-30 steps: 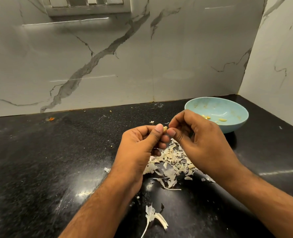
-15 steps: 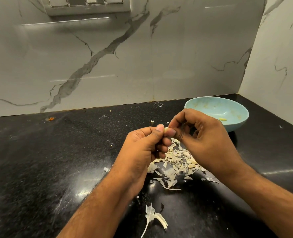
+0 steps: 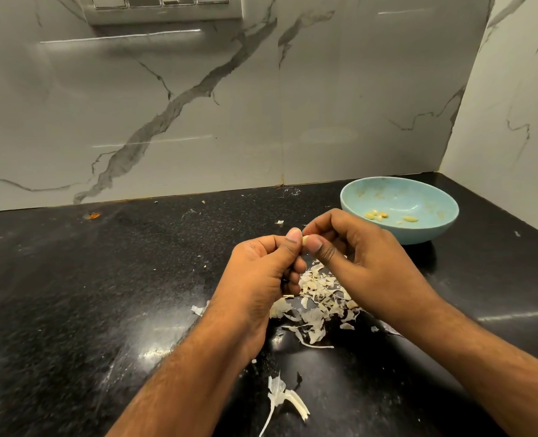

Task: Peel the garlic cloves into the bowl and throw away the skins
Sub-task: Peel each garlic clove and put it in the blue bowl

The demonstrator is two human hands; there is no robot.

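Black speckled stone countertop (image 3: 88, 294): polished, glossy, showing bright reflected highlights; fine dust and flecks on the surface. White grey-veined marble-look wall panels (image 3: 198, 105): smooth, with a soft sheen and faint light streaks. Pale blue shallow bowl (image 3: 431, 230): smooth, satin finish, plastic or glazed ceramic, cannot tell which. Heap of off-white garlic skins (image 3: 318, 307): thin, papery, dry, matt, curled edges. Small pale garlic clove (image 3: 305, 239): smooth, slightly shiny. White switch plate (image 3: 163, 7): smooth, glossy.
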